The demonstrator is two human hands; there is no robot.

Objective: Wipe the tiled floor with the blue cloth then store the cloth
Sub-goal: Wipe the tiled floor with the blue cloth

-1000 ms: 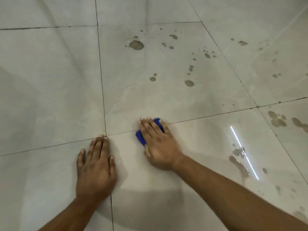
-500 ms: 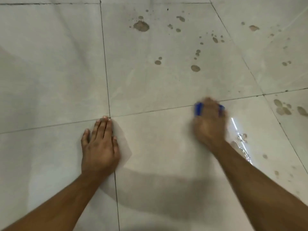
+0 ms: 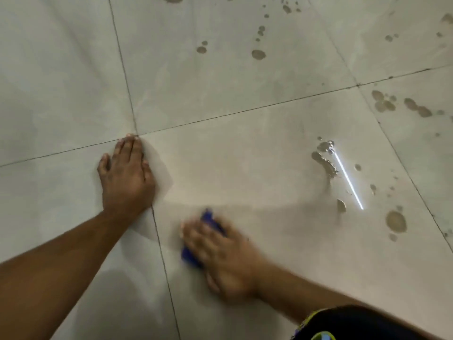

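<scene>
The blue cloth (image 3: 190, 257) lies flat on the pale tiled floor (image 3: 232, 155), mostly hidden beneath my right hand (image 3: 220, 256), which presses down on it and is blurred by motion. Only the cloth's blue edges show at the left and top of the fingers. My left hand (image 3: 126, 175) rests palm down with fingers together on the floor, its fingertips at the crossing of two grout lines. It holds nothing.
Brown wet spots (image 3: 258, 54) are scattered over the far tiles. A muddy puddle (image 3: 326, 163) beside a bright light reflection lies to the right, with more blotches (image 3: 396, 221) near it. A dark sleeve or garment (image 3: 355, 325) shows at the bottom right.
My right hand has swept the cloth from the far right near the grout line back toward me and to the left. My left hand stays planted at the grout crossing.
</scene>
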